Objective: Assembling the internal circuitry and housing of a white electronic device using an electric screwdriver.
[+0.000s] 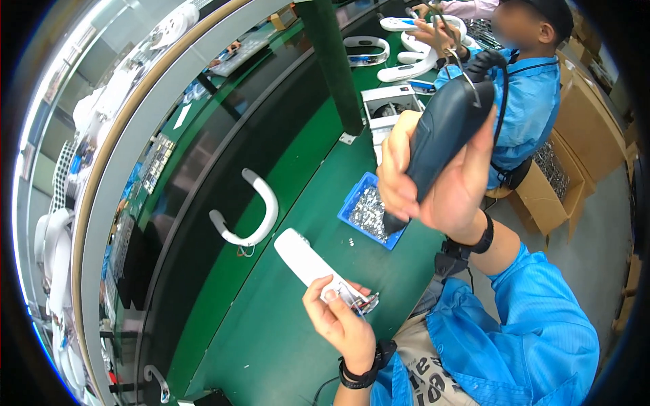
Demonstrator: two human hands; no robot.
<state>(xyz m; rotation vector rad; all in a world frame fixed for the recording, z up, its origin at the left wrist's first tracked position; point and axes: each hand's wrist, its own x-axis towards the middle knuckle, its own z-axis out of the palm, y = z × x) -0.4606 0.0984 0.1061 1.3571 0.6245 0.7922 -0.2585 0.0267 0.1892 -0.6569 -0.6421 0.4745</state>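
My right hand [467, 186] is wrapped around a dark electric screwdriver [443, 135], raised above the bench. A metal hanger and a black coiled cord are at its upper end, and its lower tip points down toward a blue tray [349, 203] of small metal parts. Lower down, my left hand [342, 328] grips a long white plastic housing [303, 258] near its open end. Coloured wires and small parts [367, 304] show at that end. The housing and the screwdriver are apart.
A C-shaped white piece [269, 210] lies on the green bench [271, 325], left of my hands. Beyond the tray stands a white box [379, 101] near a dark green post [332, 68]. A co-worker in blue [535, 101] works at the far right, beside cardboard boxes [542, 206].
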